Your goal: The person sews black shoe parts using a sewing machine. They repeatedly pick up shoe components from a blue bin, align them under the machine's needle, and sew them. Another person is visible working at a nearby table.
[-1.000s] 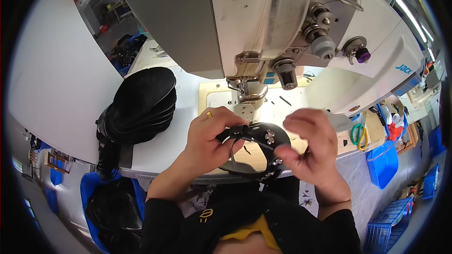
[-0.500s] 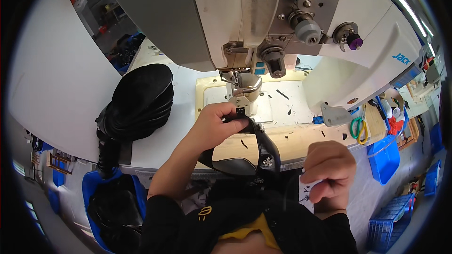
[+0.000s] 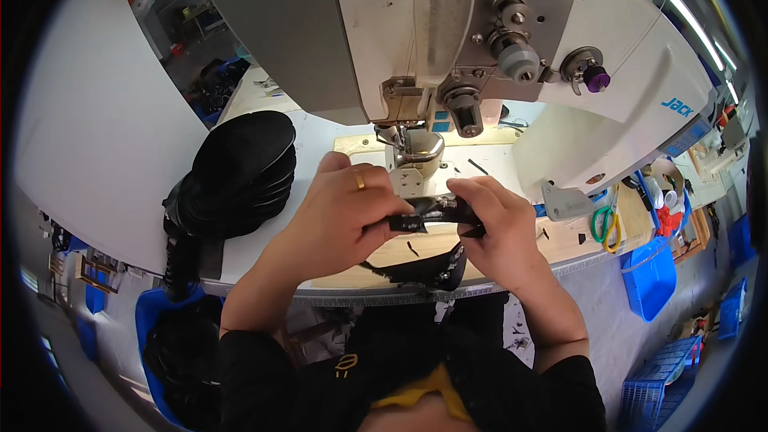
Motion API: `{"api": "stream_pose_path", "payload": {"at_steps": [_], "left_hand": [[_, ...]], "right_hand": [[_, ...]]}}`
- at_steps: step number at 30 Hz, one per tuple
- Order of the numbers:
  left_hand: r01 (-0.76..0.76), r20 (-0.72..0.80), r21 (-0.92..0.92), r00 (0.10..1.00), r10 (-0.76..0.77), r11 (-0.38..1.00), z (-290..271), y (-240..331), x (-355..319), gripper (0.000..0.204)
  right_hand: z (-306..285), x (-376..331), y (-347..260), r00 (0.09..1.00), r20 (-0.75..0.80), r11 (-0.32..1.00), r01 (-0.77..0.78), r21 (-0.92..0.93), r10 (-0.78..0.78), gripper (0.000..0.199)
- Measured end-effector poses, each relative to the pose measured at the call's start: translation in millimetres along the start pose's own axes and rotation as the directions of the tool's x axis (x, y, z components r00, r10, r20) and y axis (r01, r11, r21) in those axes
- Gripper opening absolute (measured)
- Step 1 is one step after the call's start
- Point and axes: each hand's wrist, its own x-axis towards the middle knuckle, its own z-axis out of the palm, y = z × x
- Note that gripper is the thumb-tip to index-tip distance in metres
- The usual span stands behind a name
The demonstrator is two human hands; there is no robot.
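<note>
Your left hand (image 3: 340, 220) and right hand (image 3: 500, 232) meet over a black strap piece (image 3: 436, 212), each pinching one end of it between thumb and fingers, the left from the left end and the right from the right. You hold the piece just in front of the presser foot (image 3: 416, 148) of the white sewing machine (image 3: 496, 40), near the front edge of the bench (image 3: 320, 132). More of the black piece (it seems to be a loop with small light studs) hangs down below your right hand, over the bench's front edge. A stack of black oval pieces (image 3: 240, 168) lies at the bench's left edge. Green-handled scissors (image 3: 604, 224) lie toward the right end of the bench, well apart from your hands.
</note>
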Motion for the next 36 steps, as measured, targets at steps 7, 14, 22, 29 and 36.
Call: {"api": "stream_pose_path", "payload": {"at_steps": [7,14,22,29,36], "left_hand": [[-0.069,-0.306,0.234,0.942,0.141,0.97,55,-29,-23,0.037],[-0.067,-0.389,0.215,0.909,0.148,0.974,66,-49,-9,0.036],[-0.066,-0.394,0.191,0.909,0.138,0.979,65,-58,-1,0.035],[-0.06,-0.403,0.198,0.905,0.137,0.978,66,-60,-2,0.034],[-0.067,-0.393,0.221,0.907,0.151,0.973,65,-57,0,0.033]], "right_hand": [[18,22,40,0.946,-0.058,0.922,0.296,-0.248,-0.32,0.047],[20,26,52,0.982,0.002,0.956,0.183,-0.231,-0.187,0.055],[20,32,59,0.987,0.03,0.968,0.161,-0.19,-0.159,0.059],[20,40,54,0.981,-0.032,0.97,0.186,-0.154,-0.193,0.062],[22,40,55,0.98,-0.04,0.968,0.187,-0.166,-0.196,0.064]]}}
